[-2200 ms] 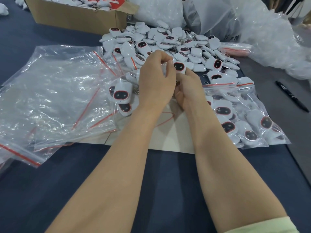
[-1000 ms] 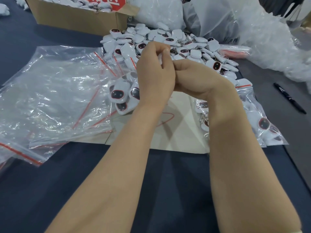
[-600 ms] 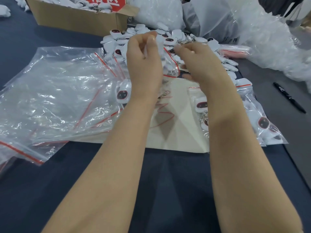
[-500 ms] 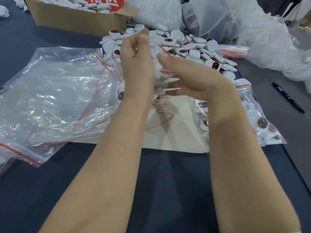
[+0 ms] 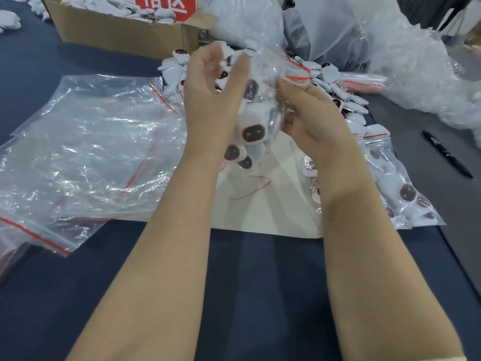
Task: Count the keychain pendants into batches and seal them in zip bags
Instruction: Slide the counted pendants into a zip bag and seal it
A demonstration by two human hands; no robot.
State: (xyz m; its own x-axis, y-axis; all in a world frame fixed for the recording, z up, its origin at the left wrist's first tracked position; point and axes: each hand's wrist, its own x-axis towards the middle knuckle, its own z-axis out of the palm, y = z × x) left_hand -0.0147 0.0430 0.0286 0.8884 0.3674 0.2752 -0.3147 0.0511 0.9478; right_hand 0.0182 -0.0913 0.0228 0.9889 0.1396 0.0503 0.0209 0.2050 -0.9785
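Observation:
A clear zip bag [image 5: 264, 70] with a red seal strip is lifted above the table between both hands. Several white keychain pendants [image 5: 251, 131] with dark red-rimmed faces hang inside it. My left hand [image 5: 210, 108] holds the bag's left side between thumb and fingers. My right hand [image 5: 312, 123] grips the right side, with fingertips pinching just below the red strip. Behind the hands lies a loose pile of the same pendants [image 5: 338, 76].
Empty zip bags [image 5: 91, 152] spread over the left of the dark table. Filled bags [image 5: 406, 191] lie at the right on a pale sheet [image 5: 273, 209]. A cardboard box [image 5: 117, 32] stands at the back left, crumpled plastic [image 5: 406, 61] at the back right, and a black marker [image 5: 446, 153] far right.
The bag with pendants has been lifted off the table. The hands, pressed together low at first, rose and parted; the pendants have slid down inside the bag.

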